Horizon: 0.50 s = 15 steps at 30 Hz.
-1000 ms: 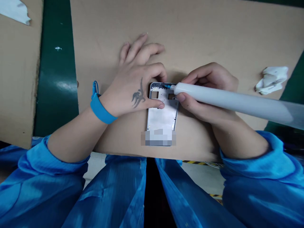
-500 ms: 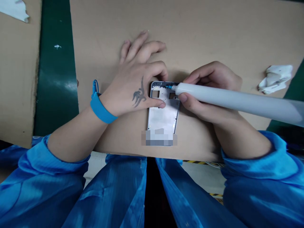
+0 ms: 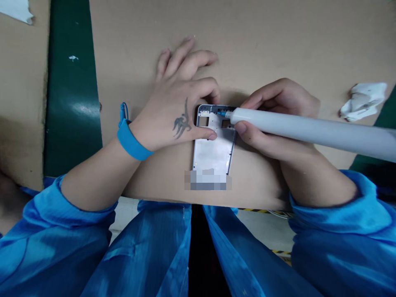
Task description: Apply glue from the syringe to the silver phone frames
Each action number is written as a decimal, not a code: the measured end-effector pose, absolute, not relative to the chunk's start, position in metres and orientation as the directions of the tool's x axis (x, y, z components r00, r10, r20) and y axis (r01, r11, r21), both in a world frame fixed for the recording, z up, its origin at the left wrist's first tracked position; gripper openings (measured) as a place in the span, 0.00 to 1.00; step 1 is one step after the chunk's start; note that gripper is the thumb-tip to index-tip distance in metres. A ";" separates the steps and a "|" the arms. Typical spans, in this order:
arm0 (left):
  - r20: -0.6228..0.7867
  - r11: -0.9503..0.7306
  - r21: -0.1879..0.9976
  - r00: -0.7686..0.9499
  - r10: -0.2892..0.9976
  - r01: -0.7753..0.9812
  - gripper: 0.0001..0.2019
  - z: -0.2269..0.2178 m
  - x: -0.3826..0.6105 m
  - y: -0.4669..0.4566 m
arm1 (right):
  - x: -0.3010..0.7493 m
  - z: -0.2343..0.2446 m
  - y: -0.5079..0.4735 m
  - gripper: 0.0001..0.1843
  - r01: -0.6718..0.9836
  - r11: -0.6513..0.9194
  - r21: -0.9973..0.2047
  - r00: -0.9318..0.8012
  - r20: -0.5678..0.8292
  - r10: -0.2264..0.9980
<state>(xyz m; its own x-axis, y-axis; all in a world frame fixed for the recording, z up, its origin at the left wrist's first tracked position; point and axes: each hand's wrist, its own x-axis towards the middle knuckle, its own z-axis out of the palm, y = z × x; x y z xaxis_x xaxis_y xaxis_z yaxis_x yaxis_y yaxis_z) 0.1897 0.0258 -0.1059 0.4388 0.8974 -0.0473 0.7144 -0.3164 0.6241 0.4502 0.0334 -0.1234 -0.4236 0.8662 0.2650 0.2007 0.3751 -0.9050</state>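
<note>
Tube [image 3: 312,131] tip [image 3: 222,113] at the top of the phone frame [image 3: 213,152]

Your phone frame lies on the cardboard [image 3: 139,49] in front of you, near its close edge; the frame's lower end is blurred out. Your left hand [image 3: 176,109] steadies it, thumb laid across the face, forefinger bent at the top edge, the other fingers spread over the cardboard. Press evenly with that thumb so the frame can't turn, and leave room between it and the blue tip.

Your right hand [image 3: 280,101] grips the tube close to the nozzle, fingers on the far side and thumb on the near one. That low grip should give you good control. The long back end reaches out to the right, so mind its weight: it could tip the nozzle. Whether the tip touches the frame you can't tell from here; aim for light, even contact. The crumpled rag [image 3: 360,103] lies well apart, beyond your right hand.
</note>
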 end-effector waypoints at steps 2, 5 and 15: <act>-0.044 -0.319 0.620 0.438 0.898 0.716 0.32 -0.106 0.190 0.025 | 0.451 -0.122 0.033 0.19 0.206 0.371 -0.905 -0.428 0.258 0.866; -0.053 -0.314 0.610 0.432 0.900 0.728 0.33 -0.104 0.191 0.024 | 0.452 -0.120 0.031 0.18 0.221 0.364 -0.905 -0.427 0.246 0.870; -0.038 -0.327 0.631 0.449 0.893 0.703 0.27 -0.110 0.184 0.028 | 0.453 -0.117 0.030 0.19 0.273 0.309 -0.911 -0.401 0.185 0.897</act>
<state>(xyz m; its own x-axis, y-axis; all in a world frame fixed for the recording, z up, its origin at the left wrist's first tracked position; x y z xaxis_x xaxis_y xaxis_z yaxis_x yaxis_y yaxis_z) 0.1843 0.0280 -0.1103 0.4489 0.8928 -0.0380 0.7034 -0.3268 0.6312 0.4526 0.0295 -0.1168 -0.4007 0.8974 0.1847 0.2728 0.3094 -0.9110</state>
